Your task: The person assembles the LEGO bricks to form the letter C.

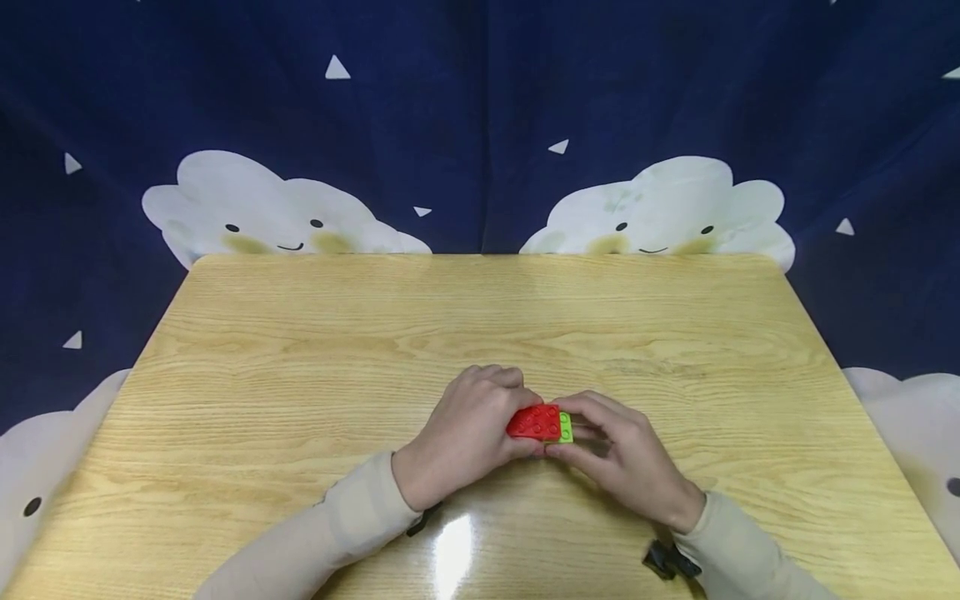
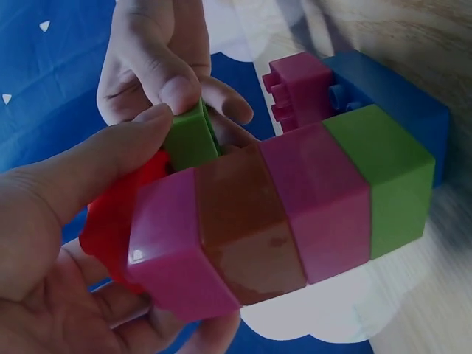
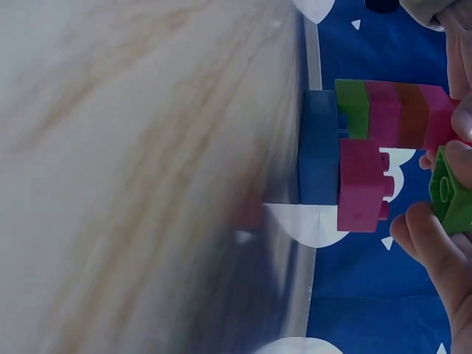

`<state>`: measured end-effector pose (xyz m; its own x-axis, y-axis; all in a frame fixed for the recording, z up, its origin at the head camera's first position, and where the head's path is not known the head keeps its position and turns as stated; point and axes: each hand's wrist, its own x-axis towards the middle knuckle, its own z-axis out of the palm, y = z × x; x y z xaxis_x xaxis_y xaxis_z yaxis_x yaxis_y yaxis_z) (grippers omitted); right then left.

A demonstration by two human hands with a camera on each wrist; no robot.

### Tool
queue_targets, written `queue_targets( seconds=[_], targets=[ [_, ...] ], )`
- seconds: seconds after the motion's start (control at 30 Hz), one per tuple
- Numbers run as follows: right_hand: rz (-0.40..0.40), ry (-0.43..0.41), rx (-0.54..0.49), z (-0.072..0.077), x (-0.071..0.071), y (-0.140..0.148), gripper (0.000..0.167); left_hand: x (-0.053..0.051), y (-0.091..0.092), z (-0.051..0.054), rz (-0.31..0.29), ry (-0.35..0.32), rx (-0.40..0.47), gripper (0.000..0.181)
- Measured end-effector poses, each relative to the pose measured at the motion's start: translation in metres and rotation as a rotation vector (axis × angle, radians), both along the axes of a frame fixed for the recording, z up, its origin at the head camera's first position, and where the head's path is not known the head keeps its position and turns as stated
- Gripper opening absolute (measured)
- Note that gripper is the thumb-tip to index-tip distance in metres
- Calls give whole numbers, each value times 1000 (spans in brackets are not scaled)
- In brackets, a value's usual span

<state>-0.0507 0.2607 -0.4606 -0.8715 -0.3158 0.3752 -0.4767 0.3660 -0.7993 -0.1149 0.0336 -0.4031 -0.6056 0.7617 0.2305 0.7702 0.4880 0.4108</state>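
Observation:
My left hand point(image 1: 471, 421) grips a red toy building brick point(image 1: 534, 422) at the top of a brick column. In the left wrist view, the column below it runs through a pink brick point(image 2: 177, 243), a brown brick point(image 2: 247, 228), another pink brick point(image 2: 324, 199) and a green brick point(image 2: 391, 177). A blue brick point(image 3: 318, 147) forms the base, and a separate pink brick point(image 3: 360, 184) stands on its other end. My right hand point(image 1: 633, 458) pinches a small green brick point(image 1: 566, 427) beneath the red brick's overhanging end. Whether those two are joined is hidden.
The bricks stand on a wood-grain table point(image 1: 315, 358). Behind it hangs a dark blue cloth point(image 1: 480, 100) with white clouds. A black strap piece point(image 1: 670, 560) shows at the right wrist.

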Motion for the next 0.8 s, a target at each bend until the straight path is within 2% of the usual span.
queue_targets(
  seconds=[0.4,0.63,0.8],
  targets=[
    [1,-4,-92,-6,4,-4,49,3,0,2,14,0,16,40],
    [16,-57,-133,-5,4,-1,48,2,0,0,4,-3,40,35],
    [13,-46,-85,0,2,-1,48,1,0,-3,1,3,70,32]
  ],
)
